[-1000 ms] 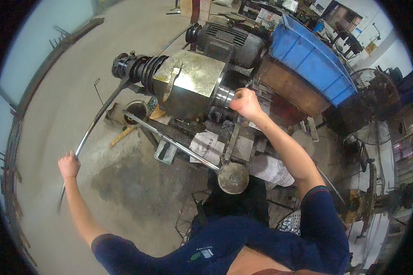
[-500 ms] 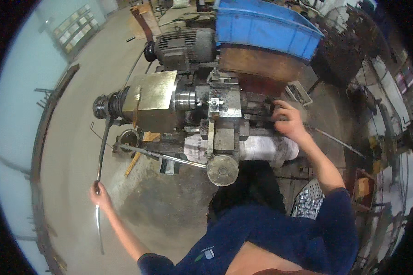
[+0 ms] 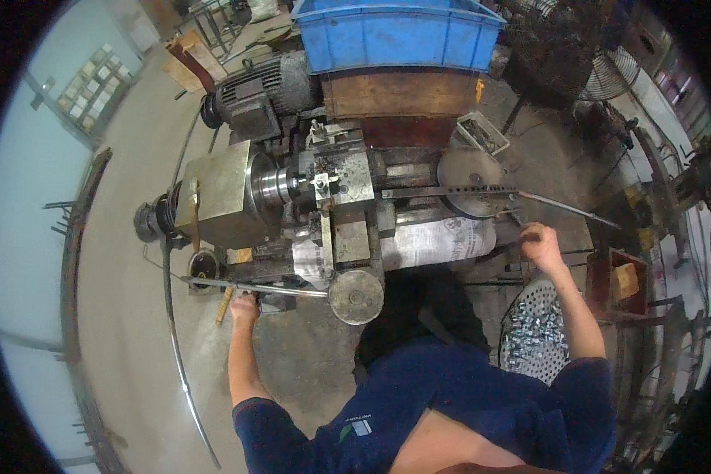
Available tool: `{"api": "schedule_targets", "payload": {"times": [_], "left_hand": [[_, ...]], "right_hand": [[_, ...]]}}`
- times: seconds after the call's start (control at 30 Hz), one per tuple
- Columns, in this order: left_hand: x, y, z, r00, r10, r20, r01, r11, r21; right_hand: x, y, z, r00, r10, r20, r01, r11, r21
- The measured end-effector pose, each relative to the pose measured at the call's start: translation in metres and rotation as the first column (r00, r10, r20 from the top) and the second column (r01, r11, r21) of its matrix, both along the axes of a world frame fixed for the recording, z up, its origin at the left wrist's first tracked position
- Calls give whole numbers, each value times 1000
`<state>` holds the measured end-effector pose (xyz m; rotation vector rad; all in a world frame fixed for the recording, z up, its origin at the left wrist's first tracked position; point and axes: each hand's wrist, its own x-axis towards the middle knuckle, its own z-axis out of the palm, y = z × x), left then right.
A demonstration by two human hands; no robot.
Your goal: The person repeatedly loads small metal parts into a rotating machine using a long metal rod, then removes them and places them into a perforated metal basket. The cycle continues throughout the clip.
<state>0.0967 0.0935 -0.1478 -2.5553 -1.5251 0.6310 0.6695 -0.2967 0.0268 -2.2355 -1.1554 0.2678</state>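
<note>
My left hand (image 3: 245,306) is just below a shiny steel lever (image 3: 292,291), which runs to a round metal disc (image 3: 356,298) on the front of a small lathe-like machine (image 3: 344,175). Its fingers are mostly hidden, so I cannot tell whether they grip anything. Curled fingers close my right hand (image 3: 539,245) beside the machine's right end; whatever is in them is too small to make out. Near it are a second, larger disc (image 3: 458,170) and a bar with holes (image 3: 490,190) that ends in a rod (image 3: 569,208). A long bent rod (image 3: 183,379) hangs at the left, apart from my hand.
A blue crate (image 3: 395,39) stands on a wooden box (image 3: 403,96) behind the machine, with an electric motor (image 3: 265,91) at back left. Small metal parts (image 3: 533,328) fill a perforated tray at my right, near a reddish box (image 3: 600,288). A fan (image 3: 612,75) stands far right.
My left hand has let go of the long rod and moved right, to below the steel lever. My right hand has drawn back toward me and closed. The view has shifted to the right.
</note>
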Motion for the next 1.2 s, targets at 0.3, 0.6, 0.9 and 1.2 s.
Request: {"api": "schedule_targets", "payload": {"times": [0.3, 0.6, 0.9, 1.2], "left_hand": [[-45, -18, 32, 667, 486, 565, -426, 871, -246], [-14, -14, 112, -46, 584, 810, -361, 747, -558], [42, -8, 84, -227, 457, 860, -433, 743, -510], [34, -6, 80, -144, 428, 893, -490, 753, -439]], "right_hand": [[134, -19, -24, 868, -179, 463, 350, 882, -316], [186, -64, -70, 765, -252, 593, 556, 723, -410], [54, -137, -102, 750, -375, 545, 574, 779, -253], [-37, -124, -78, 795, -502, 339, 604, 701, -379]]}}
